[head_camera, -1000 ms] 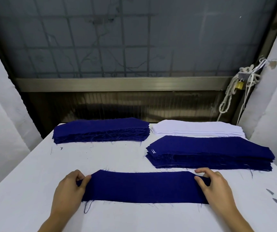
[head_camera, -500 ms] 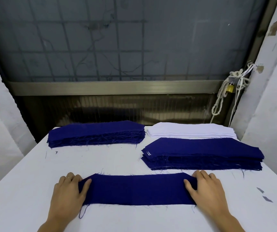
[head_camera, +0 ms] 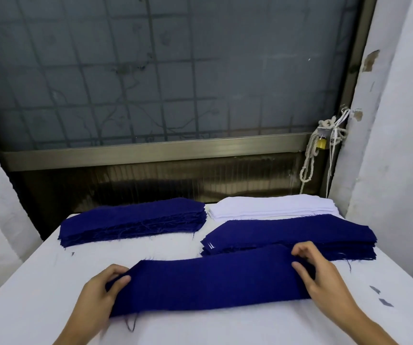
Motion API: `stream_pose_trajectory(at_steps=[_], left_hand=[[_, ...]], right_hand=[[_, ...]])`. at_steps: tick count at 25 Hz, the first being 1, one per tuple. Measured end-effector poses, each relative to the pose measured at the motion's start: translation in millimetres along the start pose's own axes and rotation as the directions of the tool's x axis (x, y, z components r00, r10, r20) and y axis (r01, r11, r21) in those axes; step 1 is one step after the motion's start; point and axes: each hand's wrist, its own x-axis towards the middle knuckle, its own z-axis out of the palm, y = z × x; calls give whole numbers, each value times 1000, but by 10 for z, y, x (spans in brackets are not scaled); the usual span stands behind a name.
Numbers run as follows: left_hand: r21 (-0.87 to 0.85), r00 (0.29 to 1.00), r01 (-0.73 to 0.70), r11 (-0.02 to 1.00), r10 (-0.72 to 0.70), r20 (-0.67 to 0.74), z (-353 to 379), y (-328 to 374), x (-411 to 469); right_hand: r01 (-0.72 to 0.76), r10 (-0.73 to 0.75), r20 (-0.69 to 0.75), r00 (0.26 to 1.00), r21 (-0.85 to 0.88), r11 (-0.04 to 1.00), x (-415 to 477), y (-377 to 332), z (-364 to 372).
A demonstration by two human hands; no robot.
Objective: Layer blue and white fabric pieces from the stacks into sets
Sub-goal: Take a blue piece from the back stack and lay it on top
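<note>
The strip [head_camera: 210, 282] stretched along the table [head_camera: 38, 282], on the person's side of the white stack [head_camera: 272, 207]. Left hand [head_camera: 95, 302] and right hand [head_camera: 325, 285] each took one end, grip clamped on cloth, likely to keep it taut and square for layering. The right blue stack [head_camera: 300, 232] sat just before the white stack, the left blue stack [head_camera: 130, 220] beside it. No writing was legible.

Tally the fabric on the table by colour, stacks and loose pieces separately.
Blue stacks: 2, left stack and right stack
White stack: 1
Loose blue piece: 1
Total: 4
</note>
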Motion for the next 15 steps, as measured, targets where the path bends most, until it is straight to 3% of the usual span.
stream_pose_trajectory(at_steps=[3,8,15], left_hand=[[-36,997,-45,998,48,65,178,489,295],[88,964,-229,969,214,156,713,1279,809],[182,958,-244,953,208,197,1469,1892,1198]], right_hand=[[-8,9,-53,999,9,1000,339,87,-390],[-149,127,-113,985,-220,964,947,397,-1014],[-332,360,-14,933,-421,844,1437,838,-1467]])
